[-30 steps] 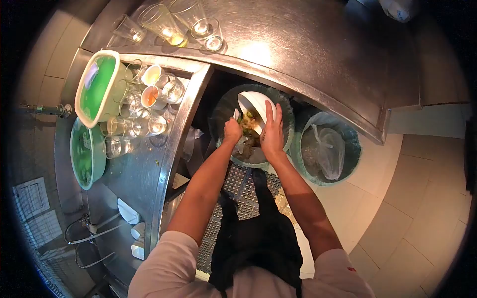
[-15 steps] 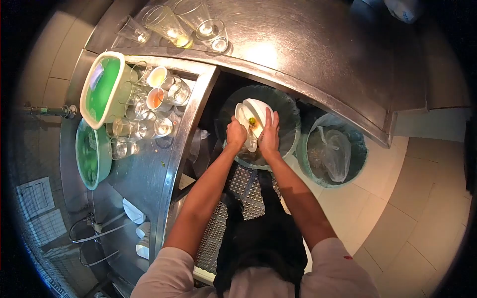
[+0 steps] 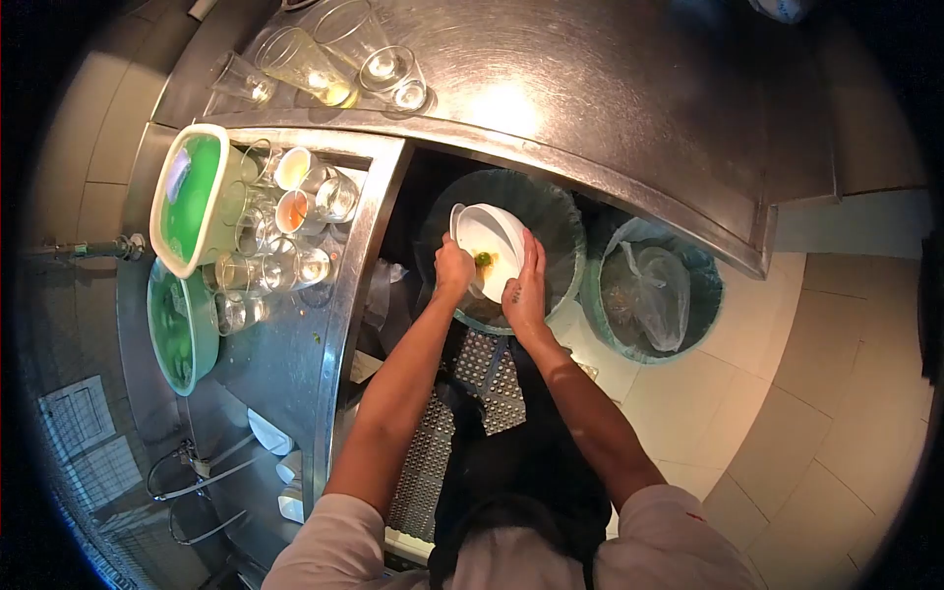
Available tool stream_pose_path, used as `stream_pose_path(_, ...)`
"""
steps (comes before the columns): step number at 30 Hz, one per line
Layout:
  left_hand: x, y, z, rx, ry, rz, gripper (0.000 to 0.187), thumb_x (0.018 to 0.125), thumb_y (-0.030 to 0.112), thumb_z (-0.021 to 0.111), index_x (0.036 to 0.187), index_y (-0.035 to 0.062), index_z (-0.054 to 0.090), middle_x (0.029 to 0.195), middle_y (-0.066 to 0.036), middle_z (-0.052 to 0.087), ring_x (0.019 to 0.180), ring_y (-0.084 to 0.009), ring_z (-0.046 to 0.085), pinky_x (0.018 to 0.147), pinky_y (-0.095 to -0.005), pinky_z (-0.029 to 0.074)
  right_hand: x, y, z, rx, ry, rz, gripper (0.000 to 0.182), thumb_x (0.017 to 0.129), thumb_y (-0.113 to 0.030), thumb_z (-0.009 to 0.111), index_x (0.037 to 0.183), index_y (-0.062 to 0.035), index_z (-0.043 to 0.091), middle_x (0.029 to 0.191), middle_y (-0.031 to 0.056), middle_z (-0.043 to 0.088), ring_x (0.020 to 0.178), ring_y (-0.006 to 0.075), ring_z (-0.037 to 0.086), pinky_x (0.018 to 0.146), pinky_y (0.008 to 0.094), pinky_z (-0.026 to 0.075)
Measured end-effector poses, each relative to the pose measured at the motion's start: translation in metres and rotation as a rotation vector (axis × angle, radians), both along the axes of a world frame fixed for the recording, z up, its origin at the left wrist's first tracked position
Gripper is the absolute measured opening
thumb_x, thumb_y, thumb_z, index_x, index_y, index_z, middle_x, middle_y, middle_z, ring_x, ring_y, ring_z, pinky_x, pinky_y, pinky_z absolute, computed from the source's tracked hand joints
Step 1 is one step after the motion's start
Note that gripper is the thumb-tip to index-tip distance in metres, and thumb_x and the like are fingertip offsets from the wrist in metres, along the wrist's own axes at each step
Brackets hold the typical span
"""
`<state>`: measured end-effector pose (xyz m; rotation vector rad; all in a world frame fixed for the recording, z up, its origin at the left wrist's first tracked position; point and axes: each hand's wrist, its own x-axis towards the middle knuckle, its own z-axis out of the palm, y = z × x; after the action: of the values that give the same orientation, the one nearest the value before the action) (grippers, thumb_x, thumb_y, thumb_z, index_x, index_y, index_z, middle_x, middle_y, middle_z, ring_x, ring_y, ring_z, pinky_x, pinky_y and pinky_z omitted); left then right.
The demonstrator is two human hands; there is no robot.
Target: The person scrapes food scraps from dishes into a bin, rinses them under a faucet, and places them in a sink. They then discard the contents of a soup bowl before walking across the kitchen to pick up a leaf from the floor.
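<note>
A white bowl [image 3: 503,236] is tilted over a bin [image 3: 559,221] lined with a dark bag. Green and brown food scraps [image 3: 483,262] cling to the inside of the bowl. My right hand [image 3: 525,293] is closed on the bowl's right side. At the left edge, my left hand [image 3: 453,269] is wrapped round a second pale dish [image 3: 455,218], its thin rim showing beside the bowl. The exact shape of that dish is hidden.
A second lined bin [image 3: 615,315] holding a clear plastic bag [image 3: 657,295] stands at right. Drinking glasses [image 3: 258,270] and cups crowd the steel counter by two tubs [image 3: 221,182] of green liquid. Tall glasses [image 3: 313,74] stand on the upper counter.
The bowl has turned so its inside faces me more. The pale dish, earlier in front of the bowl, now shows mostly as a rim at its left. The view has shifted slightly.
</note>
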<state>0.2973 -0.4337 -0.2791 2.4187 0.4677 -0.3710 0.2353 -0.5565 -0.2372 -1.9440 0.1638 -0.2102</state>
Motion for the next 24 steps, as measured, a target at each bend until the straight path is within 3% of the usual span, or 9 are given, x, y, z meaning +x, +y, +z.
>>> stream_pose_path(3, -0.008, -0.007, 0.009, 0.035, 0.011, -0.037, 0.041, 0.074, 0.004, 0.042, 0.113, -0.0086, 0.036, 0.087, -0.029, 0.055, 0.085, -0.0414, 0.055, 0.077, -0.0442, 0.043, 0.004, 0.006, -0.013, -0.096, 0.072, 0.005, 0.074, 0.063, 0.012, 0.037, 0.131, -0.0085, 0.019, 0.127, 0.0240, 0.023, 0.111, 0.0416, 0.035, 0.092, 0.0398, 0.033)
stream_pose_path(5, -0.013, -0.012, 0.013, 0.049, 0.015, -0.055, 0.041, 0.074, 0.004, 0.043, 0.113, -0.0091, 0.036, 0.086, -0.029, 0.056, 0.083, -0.0416, 0.055, 0.076, -0.0447, 0.044, 0.010, 0.012, -0.024, -0.308, 0.204, -0.021, 0.073, 0.066, 0.011, 0.040, 0.132, -0.0113, 0.019, 0.127, 0.0237, 0.022, 0.110, 0.0419, 0.036, 0.091, 0.0407, 0.034)
stream_pose_path(6, -0.017, -0.015, 0.013, 0.047, 0.009, -0.055, 0.041, 0.074, 0.005, 0.044, 0.112, -0.0092, 0.036, 0.085, -0.029, 0.056, 0.082, -0.0418, 0.055, 0.075, -0.0454, 0.044, 0.014, 0.012, -0.034, -0.280, 0.217, -0.024, 0.080, 0.063, 0.013, 0.049, 0.132, -0.0154, 0.019, 0.131, 0.0202, 0.018, 0.113, 0.0411, 0.032, 0.091, 0.0421, 0.034)
stream_pose_path(9, -0.021, -0.011, 0.012, 0.034, -0.010, -0.042, 0.040, 0.074, 0.005, 0.046, 0.110, -0.0099, 0.036, 0.084, -0.029, 0.056, 0.081, -0.0417, 0.055, 0.075, -0.0458, 0.044, 0.025, -0.001, -0.048, -0.269, 0.200, -0.059, 0.072, 0.067, 0.012, 0.041, 0.132, -0.0124, 0.019, 0.128, 0.0228, 0.022, 0.109, 0.0414, 0.037, 0.088, 0.0414, 0.036)
stream_pose_path(13, -0.025, -0.001, 0.011, 0.068, -0.017, -0.058, 0.038, 0.075, 0.005, 0.046, 0.109, -0.0089, 0.036, 0.087, -0.029, 0.056, 0.083, -0.0413, 0.055, 0.075, -0.0446, 0.044, 0.019, -0.023, -0.043, -0.257, 0.223, -0.098, 0.073, 0.065, 0.013, 0.039, 0.131, -0.0113, 0.020, 0.129, 0.0228, 0.022, 0.109, 0.0421, 0.037, 0.089, 0.0395, 0.035)
stream_pose_path(15, -0.027, 0.000, 0.007, 0.096, -0.006, -0.066, 0.037, 0.074, 0.005, 0.047, 0.107, -0.0084, 0.037, 0.088, -0.029, 0.056, 0.083, -0.0411, 0.055, 0.075, -0.0447, 0.044, 0.011, -0.028, -0.041, -0.249, 0.195, -0.120, 0.075, 0.066, 0.014, 0.046, 0.130, -0.0146, 0.021, 0.131, 0.0179, 0.019, 0.112, 0.0411, 0.035, 0.086, 0.0407, 0.040)
stream_pose_path(17, -0.029, -0.003, 0.008, 0.100, -0.007, -0.071, 0.038, 0.074, 0.004, 0.048, 0.107, -0.0093, 0.037, 0.087, -0.029, 0.056, 0.082, -0.0410, 0.055, 0.074, -0.0442, 0.045, 0.001, -0.029, -0.035, -0.291, 0.075, -0.095, 0.073, 0.066, 0.015, 0.043, 0.130, -0.0135, 0.021, 0.130, 0.0186, 0.020, 0.111, 0.0411, 0.035, 0.086, 0.0409, 0.040)
stream_pose_path(21, -0.035, -0.008, 0.023, 0.074, 0.007, -0.023, 0.041, 0.074, 0.005, 0.049, 0.110, -0.0096, 0.036, 0.087, -0.029, 0.055, 0.083, -0.0407, 0.055, 0.074, -0.0439, 0.045, -0.006, -0.018, -0.033, -0.203, 0.105, -0.031, 0.074, 0.063, 0.016, 0.035, 0.131, -0.0080, 0.021, 0.128, 0.0244, 0.021, 0.111, 0.0421, 0.035, 0.088, 0.0393, 0.035)
stream_pose_path(24, -0.043, -0.010, 0.042, 0.059, -0.030, 0.003, 0.042, 0.074, 0.005, 0.049, 0.112, -0.0089, 0.036, 0.088, -0.029, 0.055, 0.083, -0.0406, 0.055, 0.074, -0.0441, 0.045, -0.001, -0.012, -0.039, -0.296, 0.187, 0.004, 0.074, 0.064, 0.014, 0.040, 0.131, -0.0123, 0.022, 0.131, 0.0196, 0.021, 0.114, 0.0406, 0.032, 0.089, 0.0397, 0.037)
